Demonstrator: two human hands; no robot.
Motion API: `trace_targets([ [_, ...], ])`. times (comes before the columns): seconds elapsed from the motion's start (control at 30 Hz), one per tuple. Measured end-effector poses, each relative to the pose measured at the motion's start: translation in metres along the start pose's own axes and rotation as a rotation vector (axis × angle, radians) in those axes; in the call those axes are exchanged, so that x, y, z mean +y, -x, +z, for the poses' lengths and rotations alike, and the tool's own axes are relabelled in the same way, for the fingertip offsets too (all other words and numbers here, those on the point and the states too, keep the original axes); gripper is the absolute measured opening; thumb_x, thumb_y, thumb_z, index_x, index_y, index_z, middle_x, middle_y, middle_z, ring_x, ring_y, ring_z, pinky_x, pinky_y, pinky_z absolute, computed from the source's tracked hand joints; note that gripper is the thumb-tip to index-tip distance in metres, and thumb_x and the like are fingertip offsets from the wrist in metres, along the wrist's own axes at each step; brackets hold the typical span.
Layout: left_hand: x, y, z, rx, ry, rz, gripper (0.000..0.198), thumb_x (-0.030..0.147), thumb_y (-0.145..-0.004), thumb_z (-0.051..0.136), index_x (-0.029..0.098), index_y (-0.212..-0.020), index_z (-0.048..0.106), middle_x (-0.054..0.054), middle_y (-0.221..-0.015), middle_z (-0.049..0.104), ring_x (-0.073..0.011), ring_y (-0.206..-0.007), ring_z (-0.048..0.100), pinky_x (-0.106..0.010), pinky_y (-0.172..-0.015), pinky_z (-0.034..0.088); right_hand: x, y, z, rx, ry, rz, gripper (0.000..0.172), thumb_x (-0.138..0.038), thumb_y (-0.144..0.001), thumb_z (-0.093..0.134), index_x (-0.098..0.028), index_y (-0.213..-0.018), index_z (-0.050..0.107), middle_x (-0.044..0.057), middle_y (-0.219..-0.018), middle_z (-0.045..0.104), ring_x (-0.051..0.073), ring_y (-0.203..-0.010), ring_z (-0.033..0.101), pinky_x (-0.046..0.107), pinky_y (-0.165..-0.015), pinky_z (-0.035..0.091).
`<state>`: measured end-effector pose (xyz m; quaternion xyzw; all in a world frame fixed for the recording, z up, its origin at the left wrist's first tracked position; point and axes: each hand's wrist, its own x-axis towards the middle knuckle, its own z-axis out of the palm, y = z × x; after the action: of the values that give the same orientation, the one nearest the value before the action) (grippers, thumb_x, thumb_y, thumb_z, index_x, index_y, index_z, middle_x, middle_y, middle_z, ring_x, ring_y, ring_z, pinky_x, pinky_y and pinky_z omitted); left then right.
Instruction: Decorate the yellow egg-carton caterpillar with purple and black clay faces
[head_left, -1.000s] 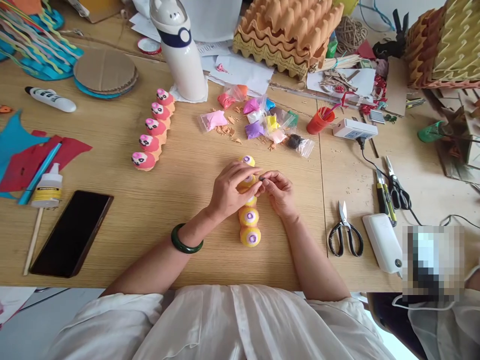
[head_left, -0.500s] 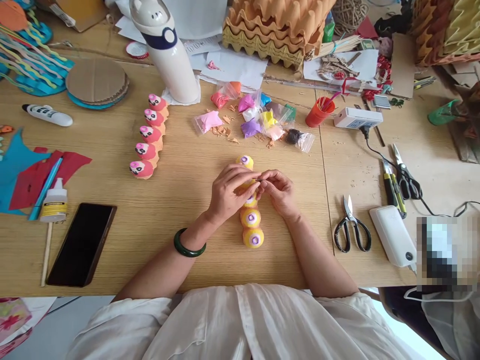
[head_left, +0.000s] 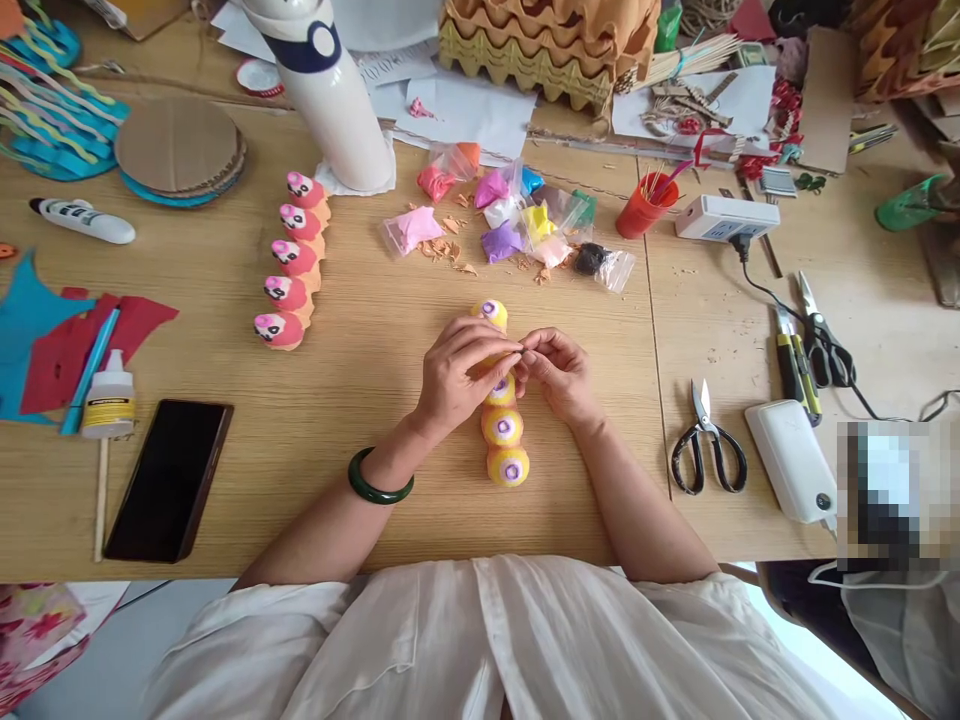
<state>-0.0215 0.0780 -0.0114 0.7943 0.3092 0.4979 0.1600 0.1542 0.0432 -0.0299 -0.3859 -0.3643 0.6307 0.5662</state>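
Observation:
My left hand (head_left: 459, 372) and my right hand (head_left: 559, 372) meet fingertip to fingertip, each in a pinch. Whatever sits between the tips is tiny and dark, too small to name. Below them lies an egg-carton strip (head_left: 502, 427) with yellow-covered bumps, each visible one topped by a white disc and a purple ring. My left fingers hide part of its upper half. Further left stands a similar strip (head_left: 285, 292) covered in red, with pink, white and black details like small faces. Beyond my hands are several bags of coloured modelling clay (head_left: 501, 241), among them a black one (head_left: 592, 260).
Right of me lie scissors (head_left: 705, 440), a white power bank (head_left: 791, 462), a cutter (head_left: 796, 365) and a power strip (head_left: 727, 218). A phone (head_left: 171, 480) and glue bottle (head_left: 109, 400) are on the left. A white flask (head_left: 337, 110) and stacked egg trays (head_left: 540, 60) stand behind.
The view has shifted slightly, moving the far items up in the picture. Both hands remain pinched together over the yellow strip, with only small finger movement.

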Motion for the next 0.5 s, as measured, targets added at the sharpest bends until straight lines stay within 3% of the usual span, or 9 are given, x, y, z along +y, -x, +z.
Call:
trace_targets([
  [0.17,0.0004,-0.0005,-0.0011,-0.02,-0.018,-0.001,0.02,0.034,-0.102,0.074,0.023,-0.119,0.078,-0.005,-0.11,0.081,-0.0195,-0.109,0.074,-0.038,-0.106,0.061,-0.0019,0.0004,-0.0004,-0.032,-0.035,0.014,0.038,-0.049,-0.081,0.093,-0.021,-0.092,0.069,-0.004,-0.07,0.071,0.01,-0.054,0.064,0.022,-0.047,0.057],
  [0.5,-0.003,0.0003,-0.0023,-0.013,-0.009,0.016,0.008,0.03,-0.102,0.073,0.026,-0.102,0.081,-0.001,-0.099,0.082,-0.0181,-0.104,0.075,-0.038,-0.102,0.062,-0.003,0.0006,0.0011,-0.049,-0.036,0.052,0.04,-0.052,-0.081,0.092,-0.021,-0.097,0.071,-0.004,-0.07,0.073,0.011,-0.057,0.066,0.022,-0.049,0.059],
])
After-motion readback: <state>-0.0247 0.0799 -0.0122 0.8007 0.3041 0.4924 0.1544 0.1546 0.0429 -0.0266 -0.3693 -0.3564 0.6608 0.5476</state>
